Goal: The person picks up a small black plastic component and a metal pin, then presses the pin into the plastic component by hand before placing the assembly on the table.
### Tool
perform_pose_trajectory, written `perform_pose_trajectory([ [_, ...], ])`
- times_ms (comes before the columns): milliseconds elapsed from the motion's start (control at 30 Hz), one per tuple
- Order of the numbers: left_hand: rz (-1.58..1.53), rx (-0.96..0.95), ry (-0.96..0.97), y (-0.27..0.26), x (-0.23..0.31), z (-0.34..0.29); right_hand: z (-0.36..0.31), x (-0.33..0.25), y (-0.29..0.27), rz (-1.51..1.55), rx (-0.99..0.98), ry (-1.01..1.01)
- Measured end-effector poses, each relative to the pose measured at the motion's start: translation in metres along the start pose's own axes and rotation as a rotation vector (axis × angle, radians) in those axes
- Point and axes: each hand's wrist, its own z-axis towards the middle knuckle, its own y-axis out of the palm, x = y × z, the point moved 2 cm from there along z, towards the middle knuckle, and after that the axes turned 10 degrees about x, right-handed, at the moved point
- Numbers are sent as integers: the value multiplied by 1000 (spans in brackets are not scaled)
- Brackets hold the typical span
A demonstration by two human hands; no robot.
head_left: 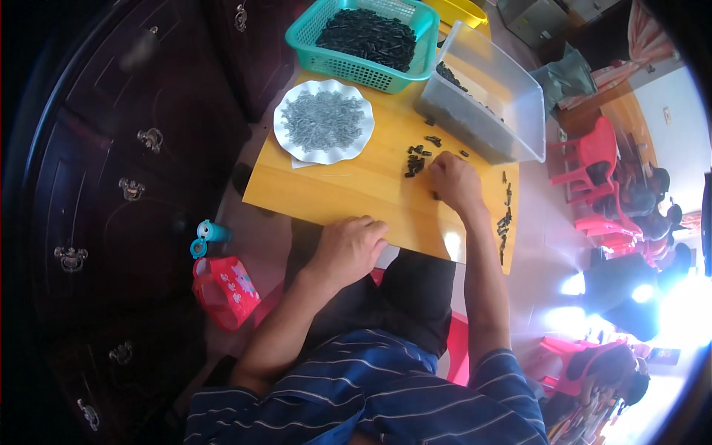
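My right hand (456, 180) is over the wooden table, its fingers bent together beside a small cluster of short black tubular pieces (415, 164). A dark bit shows just below its fingers; whether they grip it I cannot tell. Curled at the table's near edge is my left hand (348, 248), and what its fingers hold, if anything, is hidden. To the left, a white scalloped plate (280, 136) bears a heap of small clear pieces (324, 121). A green plastic basket (311, 62) behind it is filled with black pieces (367, 37).
A clear plastic bin (486, 137) with black pieces inside stands at the table's far right. More black pieces (504, 222) lie along the right edge. On the floor at left are a red bag (226, 293) and a turquoise bottle (213, 231). Pink chairs (593, 152) and people are at right.
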Motion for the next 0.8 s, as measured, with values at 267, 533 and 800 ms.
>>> perform_pose_trajectory([
  [267,-11,11,-12,0,1,0,-13,3,7,2,113,-54],
  [533,-8,9,-24,-2,2,2,-17,11,-9,283,230,50],
  [800,-2,40,30,2,-1,0,-22,46,-23,300,248,117],
])
